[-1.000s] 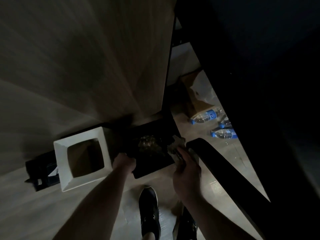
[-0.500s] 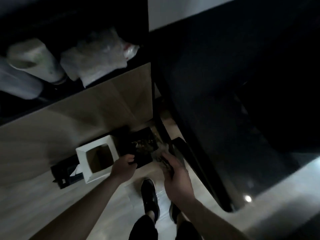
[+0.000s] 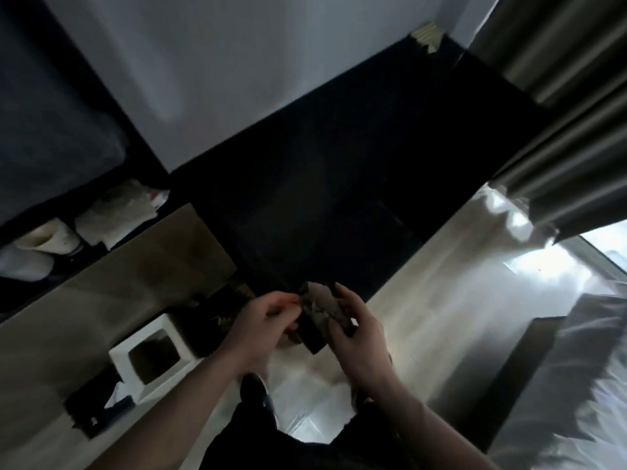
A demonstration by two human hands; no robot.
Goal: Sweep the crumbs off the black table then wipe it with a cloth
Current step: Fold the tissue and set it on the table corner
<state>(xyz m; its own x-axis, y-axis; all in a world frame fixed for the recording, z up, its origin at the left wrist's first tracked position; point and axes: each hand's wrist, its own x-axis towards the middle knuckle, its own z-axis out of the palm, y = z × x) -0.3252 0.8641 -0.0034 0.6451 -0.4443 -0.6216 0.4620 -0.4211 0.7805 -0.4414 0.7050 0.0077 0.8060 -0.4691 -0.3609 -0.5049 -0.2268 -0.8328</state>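
Lower centre of frame: right hand (image 3: 359,330) grips a crumpled cloth (image 3: 320,301); left hand (image 3: 264,322) pinches its left edge. Black worktop (image 3: 339,184) lies just above both hands, long axis running lower left to upper right. Right hand nearer.

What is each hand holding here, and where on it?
Right hand grips a crumpled grey cloth from its right side; left hand pinches its left edge.

White square bin (image 3: 154,357) on floor; grey curtains (image 3: 559,123) right; white bags (image 3: 115,215) on shelf.
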